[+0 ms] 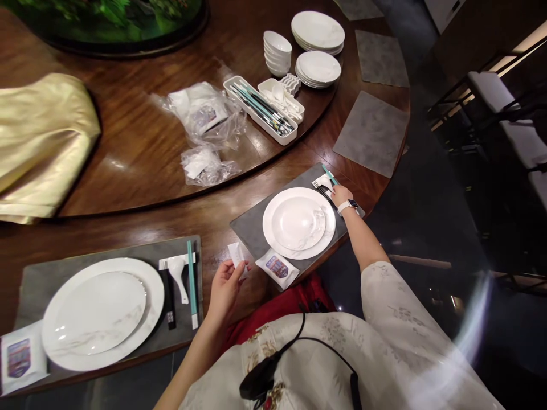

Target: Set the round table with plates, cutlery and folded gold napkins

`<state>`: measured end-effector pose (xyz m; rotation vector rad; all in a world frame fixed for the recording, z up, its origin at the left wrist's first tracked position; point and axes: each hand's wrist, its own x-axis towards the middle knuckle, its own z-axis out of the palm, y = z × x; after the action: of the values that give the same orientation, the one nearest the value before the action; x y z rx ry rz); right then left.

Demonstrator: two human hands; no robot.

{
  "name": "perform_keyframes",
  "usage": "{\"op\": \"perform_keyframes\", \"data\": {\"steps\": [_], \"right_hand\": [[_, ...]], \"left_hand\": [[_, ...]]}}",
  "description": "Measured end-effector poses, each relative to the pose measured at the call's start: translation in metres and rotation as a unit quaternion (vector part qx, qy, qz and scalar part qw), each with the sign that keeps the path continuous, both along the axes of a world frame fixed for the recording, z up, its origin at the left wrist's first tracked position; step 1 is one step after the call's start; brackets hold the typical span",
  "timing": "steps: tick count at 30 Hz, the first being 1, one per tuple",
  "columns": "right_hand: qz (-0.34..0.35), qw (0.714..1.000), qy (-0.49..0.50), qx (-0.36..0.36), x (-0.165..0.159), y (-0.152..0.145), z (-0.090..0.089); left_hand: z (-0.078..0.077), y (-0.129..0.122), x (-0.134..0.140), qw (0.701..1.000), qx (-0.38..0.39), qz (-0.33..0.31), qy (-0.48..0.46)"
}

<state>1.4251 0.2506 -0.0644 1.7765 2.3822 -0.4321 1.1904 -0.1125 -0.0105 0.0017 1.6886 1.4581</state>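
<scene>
Patterned cloth (318, 373) covers us. Our left hand (225, 285) pinches a flat white packet (235, 253); our right hand (342, 196), grip unclear, touches teal chopsticks (328, 172) at the placemat's (252, 221) far corner.

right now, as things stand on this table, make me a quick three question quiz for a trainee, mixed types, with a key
1. Multiple choice: what is the left hand holding?
A) a bowl
B) a small white packet
C) a fork

2. True or false: between the two hands, a smaller plate lies on top of a larger plate.

3. Fill in: the wristwatch is on the same arm as the ____.

Key: 1. B; 2. true; 3. right hand
</scene>
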Motion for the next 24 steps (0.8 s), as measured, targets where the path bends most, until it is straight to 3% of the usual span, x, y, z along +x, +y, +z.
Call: {"op": "perform_keyframes", "data": {"steps": [7, 10, 13, 17, 20, 24], "right_hand": [[-0.014, 1.0, 0.018, 0.004, 0.001, 0.002, -0.001], [-0.049, 0.993, 0.106, 0.025, 0.011, 0.007, -0.002], [-0.116, 0.957, 0.259, 0.058, 0.031, 0.014, 0.003], [-0.225, 0.892, 0.391, 0.028, 0.052, 0.013, 0.016], [-0.26, 0.862, 0.436, -0.009, 0.039, -0.003, 0.021], [-0.221, 0.856, 0.458, -0.095, -0.012, -0.046, 0.018]], "left_hand": [[0.003, -0.005, 0.0, 1.0, 0.001, 0.0, 0.002], [0.002, -0.014, -0.005, 1.0, 0.002, 0.001, 0.01], [0.001, -0.028, -0.017, 1.0, -0.006, 0.025, 0.008], [0.0, -0.047, -0.033, 0.997, -0.012, 0.07, 0.012], [0.0, -0.057, -0.042, 0.997, -0.004, 0.073, 0.032], [-0.005, -0.069, -0.05, 0.996, 0.005, 0.084, 0.027]]}}
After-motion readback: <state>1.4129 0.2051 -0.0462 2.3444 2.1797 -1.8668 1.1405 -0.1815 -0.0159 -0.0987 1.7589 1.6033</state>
